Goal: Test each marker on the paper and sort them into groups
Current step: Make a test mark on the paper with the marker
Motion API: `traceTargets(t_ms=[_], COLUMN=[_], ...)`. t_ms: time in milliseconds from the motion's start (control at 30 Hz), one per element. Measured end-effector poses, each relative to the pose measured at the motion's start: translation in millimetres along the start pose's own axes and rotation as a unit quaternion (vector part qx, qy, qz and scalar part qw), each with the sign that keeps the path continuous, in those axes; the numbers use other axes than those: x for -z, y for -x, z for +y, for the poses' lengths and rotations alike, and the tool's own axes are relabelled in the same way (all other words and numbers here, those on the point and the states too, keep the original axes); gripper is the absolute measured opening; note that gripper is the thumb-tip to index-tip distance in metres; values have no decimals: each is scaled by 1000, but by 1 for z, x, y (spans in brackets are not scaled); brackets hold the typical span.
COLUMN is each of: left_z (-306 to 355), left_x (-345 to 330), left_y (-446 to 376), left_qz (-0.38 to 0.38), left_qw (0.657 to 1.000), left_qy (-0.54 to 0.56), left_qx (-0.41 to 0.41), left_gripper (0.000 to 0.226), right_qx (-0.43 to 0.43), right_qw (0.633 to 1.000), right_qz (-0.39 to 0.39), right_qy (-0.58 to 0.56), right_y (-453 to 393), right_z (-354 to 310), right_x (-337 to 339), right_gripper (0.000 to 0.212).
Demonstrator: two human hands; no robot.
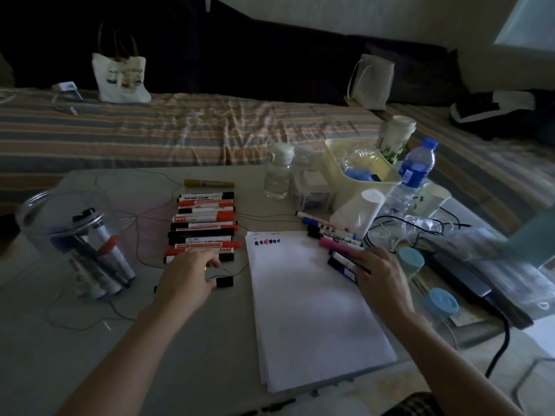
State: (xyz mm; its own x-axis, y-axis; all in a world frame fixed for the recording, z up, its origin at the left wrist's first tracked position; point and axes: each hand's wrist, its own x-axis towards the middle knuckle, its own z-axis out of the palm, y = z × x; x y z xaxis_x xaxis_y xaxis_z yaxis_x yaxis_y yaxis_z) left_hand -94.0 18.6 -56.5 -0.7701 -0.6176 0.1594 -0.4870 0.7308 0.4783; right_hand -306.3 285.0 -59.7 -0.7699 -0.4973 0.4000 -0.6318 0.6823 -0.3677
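Observation:
A white paper stack (pixel 312 301) lies on the table with small blue and red test marks (pixel 266 242) at its top left. Left of it runs a row of red and black markers (pixel 204 226). My left hand (pixel 187 277) rests at the near end of that row, fingers curled over a black marker (pixel 223 282). A second group of markers (pixel 333 235), one of them pink (pixel 339 247), lies at the paper's top right. My right hand (pixel 380 277) lies on the nearest markers there, fingers fairly straight. A clear jar (pixel 75 235) at the left holds several more markers.
A yellow marker (pixel 208 183) lies behind the row. Thin wires cross the table. Water bottles (pixel 413 178), a yellowish bin (pixel 360 172), cups, blue-lidded jars (pixel 441 301) and black cables crowd the right side. A striped bed with bags stands behind the table.

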Motion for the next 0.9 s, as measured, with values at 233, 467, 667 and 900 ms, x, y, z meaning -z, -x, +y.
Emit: traceTargets(t_ms=[233,467,667,900], left_z=[5,-17,-15,17], left_x=[1,3,8,10], left_y=[6,12,9,4], left_qz=[-4,-19,-19,-48], left_qw=[998,994,1000,983], left_qy=[-56,-101,-15,140], left_qx=[-9,28,-19,-112], left_gripper=[34,33,20,20], right_qx=[175,173,195,165], right_qw=[979,963,956,935], right_qz=[-96,-192,-172,-248], right_qy=[-48,-72,-136,-194], right_y=[10,13,12,14], right_z=[-79,-103,-125,-142], right_x=[-26,-61,-67,-50], right_gripper=[22,26,30,24])
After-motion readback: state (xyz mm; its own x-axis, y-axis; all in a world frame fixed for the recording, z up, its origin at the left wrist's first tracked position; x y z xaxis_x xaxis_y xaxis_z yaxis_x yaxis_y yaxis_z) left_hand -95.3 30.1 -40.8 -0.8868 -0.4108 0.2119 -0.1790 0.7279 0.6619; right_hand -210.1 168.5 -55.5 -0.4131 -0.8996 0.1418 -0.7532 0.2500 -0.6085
